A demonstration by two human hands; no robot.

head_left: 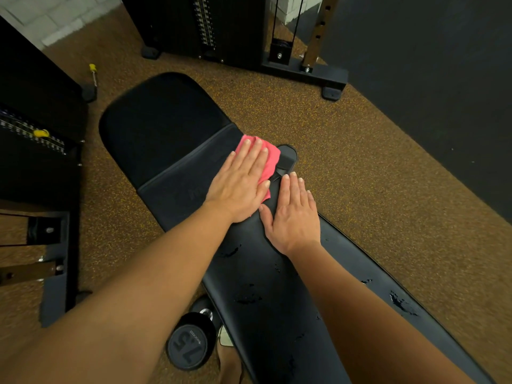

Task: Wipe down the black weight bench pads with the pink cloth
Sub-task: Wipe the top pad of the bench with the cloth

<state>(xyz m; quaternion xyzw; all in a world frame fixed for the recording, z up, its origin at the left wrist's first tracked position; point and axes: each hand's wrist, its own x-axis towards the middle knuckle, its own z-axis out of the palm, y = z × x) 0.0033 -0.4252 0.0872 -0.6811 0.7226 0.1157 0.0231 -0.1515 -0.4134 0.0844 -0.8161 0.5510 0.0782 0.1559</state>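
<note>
- Bare forearms reach in from the bottom edge over the long pad (pixel 277 300), smooth glossy black vinyl with ragged flaked patches (pixel 401 302).
- Left hand (pixel 239 184) lies flat, fingers straight and close together, pressing down on the cloth (pixel 270 157); it grips nothing.
- Pink and softly napped, the cloth is folded to a rough rectangle at the pad's right edge, on a stitched band (pixel 182 178) that crosses it, and is mostly hidden under the fingers.
- Right hand (pixel 293 214) also lies flat and holds nothing, palm on the vinyl just beside the left hand, thumb splayed toward it.
- Beyond the band, the far pad (pixel 160 117) is matte, wide and round-cornered.
- A dumbbell (pixel 191 345) shows a round rubber end marked 75, on the floor (pixel 360 176) left of the long pad.
- The floor is brown rubber speckled yellow.
- A black steel machine (pixel 205 23) with stacked plates stands at the top.
</note>
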